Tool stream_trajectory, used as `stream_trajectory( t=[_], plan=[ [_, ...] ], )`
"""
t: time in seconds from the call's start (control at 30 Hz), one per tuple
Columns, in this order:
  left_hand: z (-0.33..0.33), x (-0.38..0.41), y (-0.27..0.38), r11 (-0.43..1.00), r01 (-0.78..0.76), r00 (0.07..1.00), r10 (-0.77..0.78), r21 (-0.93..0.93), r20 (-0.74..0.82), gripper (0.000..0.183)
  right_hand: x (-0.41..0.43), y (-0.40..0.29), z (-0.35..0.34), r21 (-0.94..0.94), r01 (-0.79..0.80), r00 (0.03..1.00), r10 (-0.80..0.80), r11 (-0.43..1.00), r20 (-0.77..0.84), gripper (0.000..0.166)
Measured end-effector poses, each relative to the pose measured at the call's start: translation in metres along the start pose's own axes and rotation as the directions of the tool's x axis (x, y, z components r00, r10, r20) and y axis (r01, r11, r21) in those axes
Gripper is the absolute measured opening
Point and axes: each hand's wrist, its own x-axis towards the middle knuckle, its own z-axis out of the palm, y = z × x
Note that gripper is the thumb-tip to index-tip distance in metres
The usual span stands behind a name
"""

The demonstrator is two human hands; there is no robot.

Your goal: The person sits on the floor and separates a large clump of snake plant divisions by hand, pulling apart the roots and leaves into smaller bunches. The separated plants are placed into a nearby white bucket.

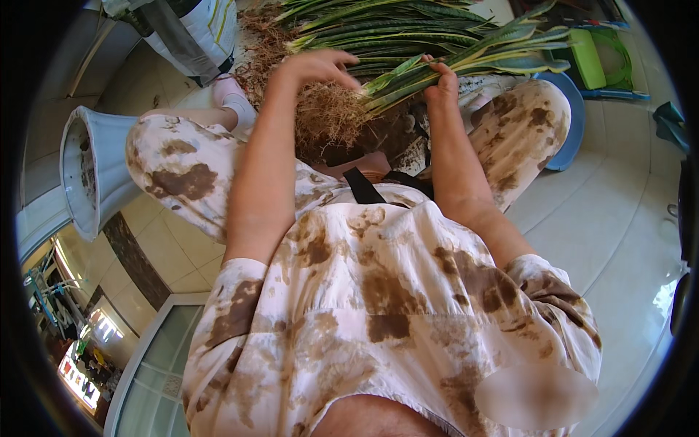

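Observation:
A bundle of snake plants [407, 87] lies across my lap area, its leaves pointing right and its tangled roots [333, 117] hanging at the left end. My right hand [443, 82], on the right arm, is closed around the leaves partway up. Over the roots is my left hand [322, 68], slightly blurred, with its fingers spread and nothing visibly held. Beyond both hands more snake plants [398, 27] are laid out, with their roots [262, 33] to the left. Dark soil [382, 136] shows beneath the held bundle.
A pale blue flared planter [104, 169] lies beside the left knee. By the right knee are a blue basin [565, 120] and a green plastic item [590, 60]. A white sack [191, 43] stands at the upper left. A glass-paned door [158, 371] is at the lower left.

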Motion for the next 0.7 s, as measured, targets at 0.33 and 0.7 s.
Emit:
stream_trajectory(
  t=[0.33, 0.7],
  plan=[
    [-0.01, 0.015, -0.062, 0.91, 0.055, 0.998, -0.062, -0.411, -0.005, 0.064, 0.016, -0.002, -0.021, -0.047, 0.025, 0.99, -0.031, 0.999, -0.136, 0.052],
    [-0.005, 0.025, -0.062, 0.928, 0.36, 0.921, -0.37, 0.098, 0.124, 0.031, 0.023, -0.004, -0.026, -0.019, 0.03, 0.991, -0.032, 0.999, -0.129, 0.054]
  ],
)
